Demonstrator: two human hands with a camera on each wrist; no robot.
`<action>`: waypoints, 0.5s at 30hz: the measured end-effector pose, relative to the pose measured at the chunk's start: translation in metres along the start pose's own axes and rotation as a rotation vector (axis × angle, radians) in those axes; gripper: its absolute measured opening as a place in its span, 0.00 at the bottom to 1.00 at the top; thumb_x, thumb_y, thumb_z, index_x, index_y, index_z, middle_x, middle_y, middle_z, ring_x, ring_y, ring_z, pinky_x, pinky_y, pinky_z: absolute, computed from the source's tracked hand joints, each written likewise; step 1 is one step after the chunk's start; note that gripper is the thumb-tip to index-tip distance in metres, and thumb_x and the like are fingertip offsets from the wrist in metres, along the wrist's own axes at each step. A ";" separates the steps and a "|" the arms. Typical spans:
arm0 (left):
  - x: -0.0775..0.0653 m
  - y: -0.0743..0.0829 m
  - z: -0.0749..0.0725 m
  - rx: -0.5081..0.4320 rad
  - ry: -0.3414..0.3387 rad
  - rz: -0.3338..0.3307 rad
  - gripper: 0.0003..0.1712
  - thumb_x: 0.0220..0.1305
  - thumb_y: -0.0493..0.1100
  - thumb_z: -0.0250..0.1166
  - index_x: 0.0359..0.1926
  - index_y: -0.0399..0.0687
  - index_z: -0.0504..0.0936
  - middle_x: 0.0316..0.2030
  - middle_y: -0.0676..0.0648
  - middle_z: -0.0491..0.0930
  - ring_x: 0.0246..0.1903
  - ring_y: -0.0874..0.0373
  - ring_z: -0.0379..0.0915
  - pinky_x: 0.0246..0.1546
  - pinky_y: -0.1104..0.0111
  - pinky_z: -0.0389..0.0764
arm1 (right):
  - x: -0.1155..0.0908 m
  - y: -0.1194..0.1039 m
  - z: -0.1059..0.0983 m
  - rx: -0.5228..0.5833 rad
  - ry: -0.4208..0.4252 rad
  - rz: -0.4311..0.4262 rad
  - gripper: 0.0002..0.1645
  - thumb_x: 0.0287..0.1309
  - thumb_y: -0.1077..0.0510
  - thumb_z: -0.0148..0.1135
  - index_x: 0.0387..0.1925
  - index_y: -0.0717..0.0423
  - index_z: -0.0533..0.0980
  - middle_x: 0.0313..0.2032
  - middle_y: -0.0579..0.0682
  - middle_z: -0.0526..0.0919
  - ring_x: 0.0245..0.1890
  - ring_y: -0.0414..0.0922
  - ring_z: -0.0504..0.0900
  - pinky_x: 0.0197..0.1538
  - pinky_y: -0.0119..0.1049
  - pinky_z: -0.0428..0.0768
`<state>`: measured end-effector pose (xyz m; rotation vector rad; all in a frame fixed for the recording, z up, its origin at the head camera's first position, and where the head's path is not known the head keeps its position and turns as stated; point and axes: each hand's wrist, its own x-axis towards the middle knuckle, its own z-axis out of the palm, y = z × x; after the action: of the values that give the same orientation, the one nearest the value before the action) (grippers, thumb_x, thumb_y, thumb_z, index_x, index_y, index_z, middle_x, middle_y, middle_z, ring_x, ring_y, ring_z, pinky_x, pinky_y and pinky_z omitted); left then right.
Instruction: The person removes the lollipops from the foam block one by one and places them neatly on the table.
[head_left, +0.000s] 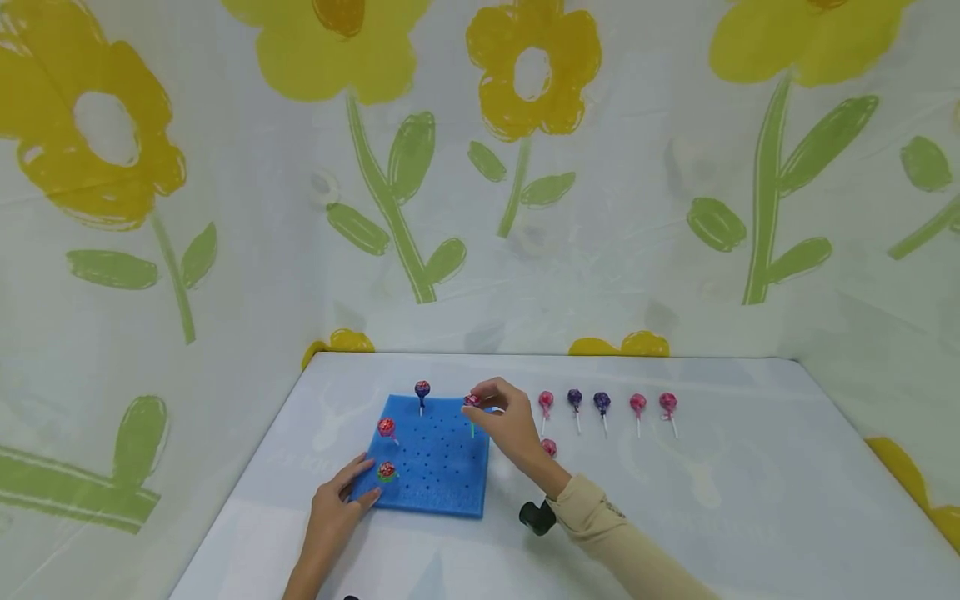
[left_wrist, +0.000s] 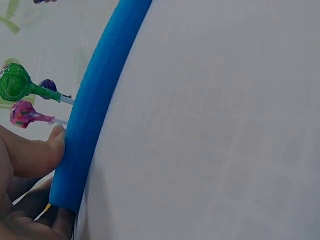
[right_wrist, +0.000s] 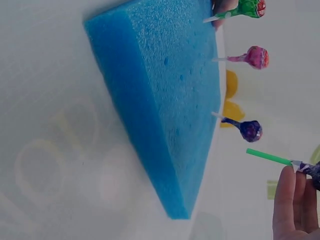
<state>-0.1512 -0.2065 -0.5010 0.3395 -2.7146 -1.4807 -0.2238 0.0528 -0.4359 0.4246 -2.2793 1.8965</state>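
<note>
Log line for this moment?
left hand: holds blue foam board | right hand: holds green-stick lollipop, not inserted | in board: three lollipops

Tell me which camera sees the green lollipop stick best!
The right wrist view: the green stick looks large and clear there, poking out beside the right hand. The head view shows it only small; the left wrist view doesn't show it.

purple-wrapped lollipop [right_wrist: 292, 162] with green stick, held stick-down above holed blue foam board [head_left: 450, 496], three lollipops [head_left: 422, 389] stuck in it

White tabletop [head_left: 720, 517], pale backdrop [head_left: 600, 258] behind, printed yellow flowers [head_left: 498, 37], green leaves [head_left: 412, 158]
</note>
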 end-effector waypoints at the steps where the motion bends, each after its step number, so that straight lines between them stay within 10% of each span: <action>1: -0.001 0.000 0.000 -0.003 0.002 0.004 0.29 0.55 0.33 0.67 0.60 0.40 0.74 0.66 0.41 0.64 0.66 0.40 0.55 0.65 0.53 0.62 | 0.000 -0.001 -0.002 -0.003 0.003 -0.002 0.14 0.55 0.61 0.67 0.43 0.61 0.76 0.40 0.54 0.81 0.43 0.50 0.79 0.44 0.31 0.81; 15: -0.001 0.000 0.001 -0.016 0.016 0.012 0.29 0.54 0.31 0.66 0.59 0.39 0.74 0.66 0.41 0.64 0.66 0.41 0.55 0.66 0.54 0.62 | -0.006 0.002 -0.038 0.052 0.019 0.017 0.13 0.55 0.61 0.66 0.42 0.61 0.77 0.37 0.51 0.81 0.38 0.47 0.80 0.38 0.33 0.85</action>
<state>-0.1500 -0.2053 -0.5016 0.3327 -2.6864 -1.4897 -0.2217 0.0914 -0.4323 0.3938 -2.2330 1.9632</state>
